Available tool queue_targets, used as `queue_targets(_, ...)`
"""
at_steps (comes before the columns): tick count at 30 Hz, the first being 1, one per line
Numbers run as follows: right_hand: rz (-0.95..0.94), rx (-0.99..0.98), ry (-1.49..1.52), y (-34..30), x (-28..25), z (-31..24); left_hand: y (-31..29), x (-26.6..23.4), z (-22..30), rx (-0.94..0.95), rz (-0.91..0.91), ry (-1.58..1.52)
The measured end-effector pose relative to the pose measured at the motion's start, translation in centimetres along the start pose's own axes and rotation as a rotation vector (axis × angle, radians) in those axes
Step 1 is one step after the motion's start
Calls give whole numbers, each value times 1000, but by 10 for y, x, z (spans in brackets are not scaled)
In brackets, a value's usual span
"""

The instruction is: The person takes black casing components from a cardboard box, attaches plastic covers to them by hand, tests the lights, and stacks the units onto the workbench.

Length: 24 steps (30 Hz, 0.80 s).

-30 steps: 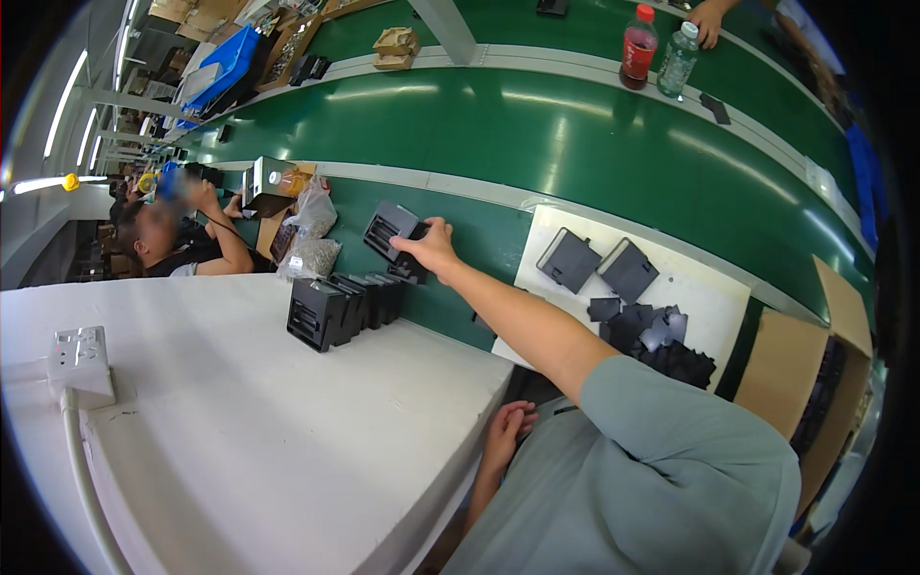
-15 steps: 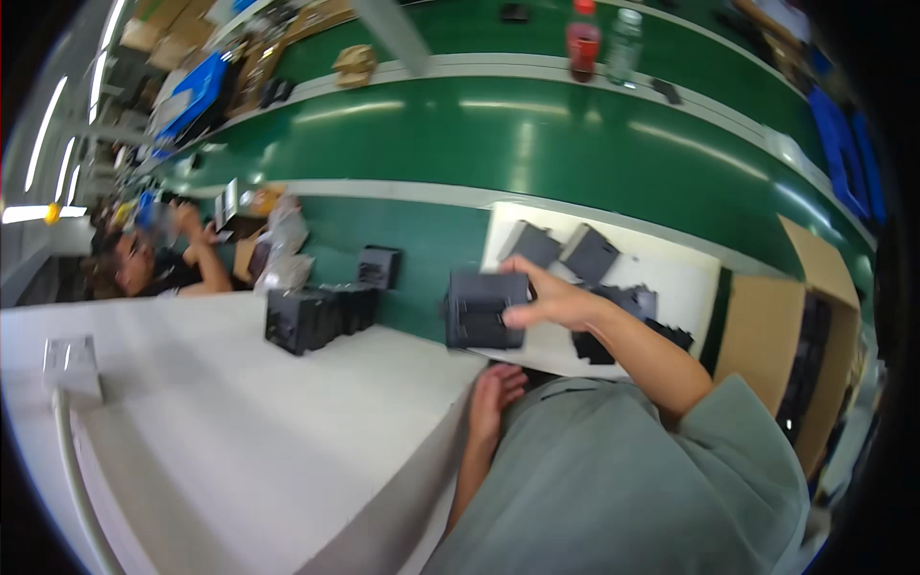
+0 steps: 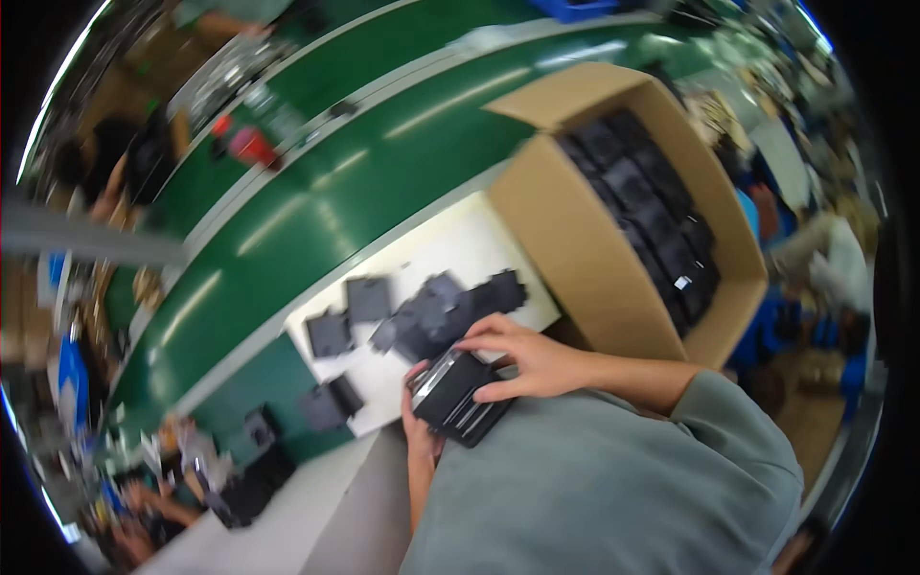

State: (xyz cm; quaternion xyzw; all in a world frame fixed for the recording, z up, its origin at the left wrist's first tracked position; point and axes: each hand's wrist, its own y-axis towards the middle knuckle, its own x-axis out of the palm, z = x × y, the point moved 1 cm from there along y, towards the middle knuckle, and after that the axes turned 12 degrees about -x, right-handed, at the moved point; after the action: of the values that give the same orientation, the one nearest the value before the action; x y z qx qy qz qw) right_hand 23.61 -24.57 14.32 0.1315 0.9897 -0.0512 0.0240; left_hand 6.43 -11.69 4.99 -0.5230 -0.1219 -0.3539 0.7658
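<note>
Both my hands hold a black slotted box-shaped part (image 3: 463,398), tilted close in front of my body. My right hand (image 3: 522,359) is closed on its upper right side, thumb and fingers apart around it. My left hand (image 3: 419,417) wraps its left side, with the palm partly hidden behind it. Just beyond, a pile of black parts (image 3: 436,311) lies on a white board (image 3: 460,235). Two squarish dark pieces sit to its left, one of them a flat-faced piece (image 3: 369,299). Another black block (image 3: 331,402) stands at the board's left edge.
To the right an open cardboard box (image 3: 565,249) holds rows of black parts (image 3: 637,196). More black blocks (image 3: 251,487) stand at lower left, near another person's arms (image 3: 163,503). A red bottle (image 3: 249,146) lies beyond the green bench (image 3: 316,206).
My view has swung right, toward the cardboard box. A black block now stands at the board's left edge. My left hand, empty before, has joined the right on a black part near my body.
</note>
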Motion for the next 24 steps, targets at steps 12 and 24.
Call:
queue_targets(12, 671, -33, -357, -143, -128, -43, 30, 44, -10, 12, -257, 279)
queue_targets(24, 851, 973, -1321, -334, -259, 60, 42, 59, -12, -46, -285, 327)
